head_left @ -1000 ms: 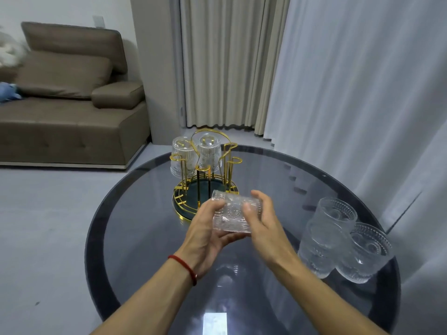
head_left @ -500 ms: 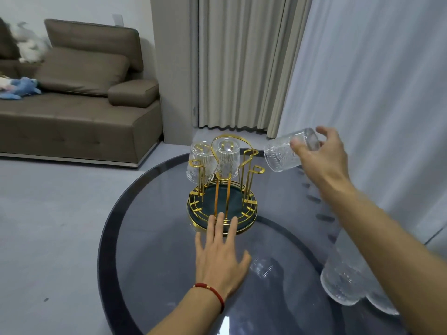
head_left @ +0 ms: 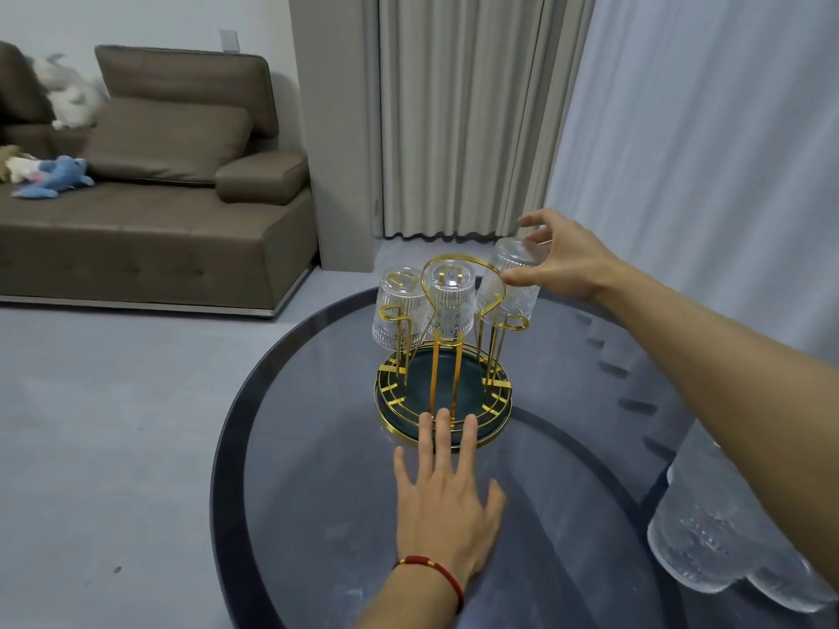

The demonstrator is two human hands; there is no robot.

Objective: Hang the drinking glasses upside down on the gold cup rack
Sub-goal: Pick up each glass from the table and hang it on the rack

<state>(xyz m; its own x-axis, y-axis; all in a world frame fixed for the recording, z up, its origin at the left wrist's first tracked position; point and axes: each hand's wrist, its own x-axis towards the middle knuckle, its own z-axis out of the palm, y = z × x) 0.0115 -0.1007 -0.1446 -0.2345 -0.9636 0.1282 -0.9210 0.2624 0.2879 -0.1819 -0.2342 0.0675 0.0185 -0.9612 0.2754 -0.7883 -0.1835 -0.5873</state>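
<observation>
Glass point(head_left: 515, 279) upside down in right hand point(head_left: 572, 261) grip; left hand point(head_left: 447, 506) flat.

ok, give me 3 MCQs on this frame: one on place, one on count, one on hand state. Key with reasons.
1. Where do the left hand's fingertips rest?
A. on the rack's base rim
B. on the sofa
C. on a glass by the table edge

2. How many glasses are upside down at the rack, counting the held one?
A. one
B. three
C. five

3. What is the right hand doing?
A. lying flat on the table
B. gripping the top of an upturned glass
C. hanging idle

Key:
1 A: the left hand lies flat on the table, fingertips at the rack base.
2 B: two hung glasses plus the held glass.
3 B: the right hand curls round that glass's top.
</observation>
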